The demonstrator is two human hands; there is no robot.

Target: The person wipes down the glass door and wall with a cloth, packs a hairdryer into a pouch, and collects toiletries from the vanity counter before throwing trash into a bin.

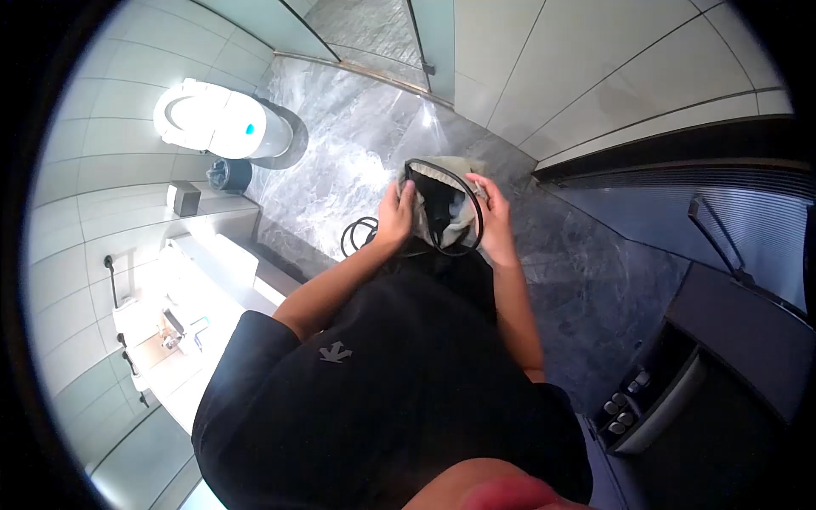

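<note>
A light-coloured cloth bag (459, 223) with a dark inside hangs between my two hands, its mouth facing up. My left hand (396, 212) is closed on the bag's left edge, thumb on top. On the right edge, my right hand (495, 217) grips the bag with bent fingers. A black cable (481, 225) loops over the bag's opening and runs down into it. More black cable (348, 231) hangs in coils to the left of my left hand. What lies deeper in the bag is too dark to make out.
A white toilet (229, 124) stands at the upper left beside a small bin (229, 175). A white washbasin counter (212, 280) is on the left. A glass partition (433, 51) is ahead, and a dark cabinet (739, 331) stands at the right.
</note>
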